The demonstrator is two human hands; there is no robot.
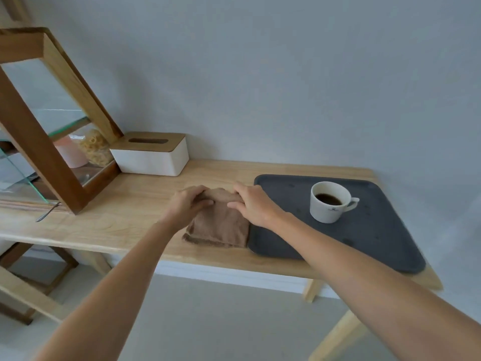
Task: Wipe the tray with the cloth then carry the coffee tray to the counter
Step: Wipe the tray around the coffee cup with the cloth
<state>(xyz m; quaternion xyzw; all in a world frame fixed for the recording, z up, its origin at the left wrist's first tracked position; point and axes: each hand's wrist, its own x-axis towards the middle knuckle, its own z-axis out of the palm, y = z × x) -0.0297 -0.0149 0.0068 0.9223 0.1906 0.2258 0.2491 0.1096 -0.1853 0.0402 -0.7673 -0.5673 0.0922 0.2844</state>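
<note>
A folded brown cloth (221, 226) lies on the wooden table (125, 220), touching the left edge of a dark grey tray (369, 238). A white cup of black coffee (329, 201) stands upright on the tray's far half. My left hand (188, 204) curls over the cloth's far left corner, fingers pinching the fabric. My right hand (253, 204) rests on the cloth's far right corner, fingers bent onto it, with the wrist over the tray's left rim. Small dark spots dot the tray surface.
A white tissue box with a wooden lid (153, 155) stands against the wall at the back left. A wood-and-glass cabinet (49, 142) holding jars takes up the left end, with a spoon (48, 212) lying beside it. The tray's right corner nears the table end.
</note>
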